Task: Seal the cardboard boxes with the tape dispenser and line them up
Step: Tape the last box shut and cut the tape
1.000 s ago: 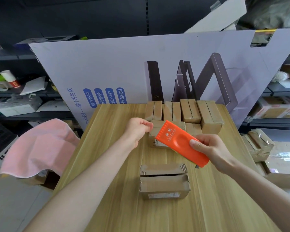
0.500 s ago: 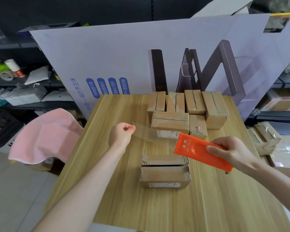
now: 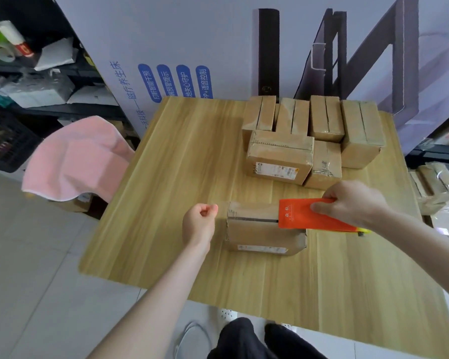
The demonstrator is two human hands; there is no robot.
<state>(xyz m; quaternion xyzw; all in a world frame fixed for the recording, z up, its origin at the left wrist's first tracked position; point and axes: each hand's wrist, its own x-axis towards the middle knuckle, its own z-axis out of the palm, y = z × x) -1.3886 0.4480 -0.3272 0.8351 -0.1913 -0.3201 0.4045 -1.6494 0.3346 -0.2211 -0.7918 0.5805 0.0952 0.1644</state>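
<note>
Down at the near box (image 3: pixel 265 230), where half a second ago they hung in the air behind it, both hands now sit level with its open seam. The right hand (image 3: pixel 353 203) grips the orange dispenser (image 3: pixel 309 216) over the box's right end, while the left hand (image 3: pixel 198 225), fingers curled, pinches the faint tape (image 3: pixel 232 209) just off its left edge. Bare table (image 3: pixel 166 177) lies to the left and in front, and the other boxes (image 3: pixel 280 156) stand behind, apart.

table (image 3: pixel 166 193): wood-grain, matt | boxes (image 3: pixel 278 154): brown cardboard | dispenser (image 3: pixel 303 215): orange, smooth | towel (image 3: pixel 75 161): pink cloth
</note>
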